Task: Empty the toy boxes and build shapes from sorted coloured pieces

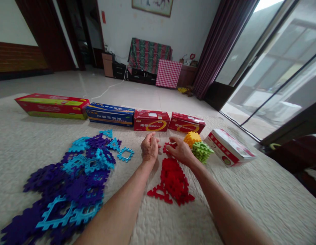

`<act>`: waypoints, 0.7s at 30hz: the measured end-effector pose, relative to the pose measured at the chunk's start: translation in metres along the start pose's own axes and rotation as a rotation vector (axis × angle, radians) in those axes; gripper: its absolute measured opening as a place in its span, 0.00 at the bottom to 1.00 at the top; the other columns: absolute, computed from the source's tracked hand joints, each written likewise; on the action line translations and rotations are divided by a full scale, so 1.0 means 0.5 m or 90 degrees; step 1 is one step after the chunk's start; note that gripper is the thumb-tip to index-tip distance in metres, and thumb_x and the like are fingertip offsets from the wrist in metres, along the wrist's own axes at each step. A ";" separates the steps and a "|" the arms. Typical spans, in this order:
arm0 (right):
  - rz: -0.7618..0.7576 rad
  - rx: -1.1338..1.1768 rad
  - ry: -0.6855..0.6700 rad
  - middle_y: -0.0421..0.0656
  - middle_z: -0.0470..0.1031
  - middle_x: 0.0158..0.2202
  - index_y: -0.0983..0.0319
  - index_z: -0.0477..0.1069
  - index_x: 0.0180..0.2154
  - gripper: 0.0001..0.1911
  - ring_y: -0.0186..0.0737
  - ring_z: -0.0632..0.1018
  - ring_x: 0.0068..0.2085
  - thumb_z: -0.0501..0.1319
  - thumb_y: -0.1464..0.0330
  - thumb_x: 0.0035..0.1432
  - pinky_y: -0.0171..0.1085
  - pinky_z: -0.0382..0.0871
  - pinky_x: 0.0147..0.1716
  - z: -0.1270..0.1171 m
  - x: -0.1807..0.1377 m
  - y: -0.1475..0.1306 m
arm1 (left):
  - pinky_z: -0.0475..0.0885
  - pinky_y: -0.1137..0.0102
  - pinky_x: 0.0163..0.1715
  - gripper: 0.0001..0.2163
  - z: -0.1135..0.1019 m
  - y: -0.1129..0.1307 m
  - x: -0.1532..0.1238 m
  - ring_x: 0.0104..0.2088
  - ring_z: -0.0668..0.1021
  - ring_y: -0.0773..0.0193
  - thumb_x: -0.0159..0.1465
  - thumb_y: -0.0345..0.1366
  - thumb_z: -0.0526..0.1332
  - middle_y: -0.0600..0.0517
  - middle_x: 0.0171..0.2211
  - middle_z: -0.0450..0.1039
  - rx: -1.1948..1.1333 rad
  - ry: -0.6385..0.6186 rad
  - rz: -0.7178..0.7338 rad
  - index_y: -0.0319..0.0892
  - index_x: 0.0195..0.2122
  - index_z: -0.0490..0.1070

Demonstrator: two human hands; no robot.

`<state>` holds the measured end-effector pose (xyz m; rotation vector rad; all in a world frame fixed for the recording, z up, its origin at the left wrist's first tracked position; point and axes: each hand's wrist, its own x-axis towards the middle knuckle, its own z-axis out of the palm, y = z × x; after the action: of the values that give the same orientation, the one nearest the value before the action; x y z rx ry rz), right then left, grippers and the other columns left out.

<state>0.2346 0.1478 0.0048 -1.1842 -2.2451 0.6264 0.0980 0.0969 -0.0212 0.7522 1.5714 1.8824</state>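
My right hand (182,149) has its fingers closed on a red toothed building piece (167,148), just beyond a pile of red pieces (173,178). Beside it, my left hand (150,148) is curled with its fingers together; whatever may be in them is hidden. Right of my right hand stand a yellow stack (192,139) and a green stack (202,152) of similar pieces. To the left spreads a loose heap of purple pieces (76,187) mixed with light blue pieces (54,214). One light blue square frame (125,149) lies between the heap and my left hand.
Along the far edge of the quilted cover (137,217) stand a red-green box (54,107), a blue box (110,115) and two red boxes (151,121). A white-and-red box (230,148) lies at the right. Beyond are a tiled floor and a low cabinet (145,76).
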 end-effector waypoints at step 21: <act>-0.128 -0.129 -0.071 0.49 0.75 0.43 0.65 0.70 0.49 0.21 0.41 0.76 0.40 0.62 0.73 0.50 0.36 0.67 0.40 0.012 0.036 0.010 | 0.67 0.76 0.15 0.18 0.004 -0.002 0.003 0.20 0.75 0.67 0.59 0.34 0.52 0.53 0.29 0.74 0.004 0.010 -0.016 0.41 0.50 0.71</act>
<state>0.2253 0.1646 0.0010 -1.0180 -2.5313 0.4015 0.0985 0.0995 -0.0216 0.7179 1.5897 1.8712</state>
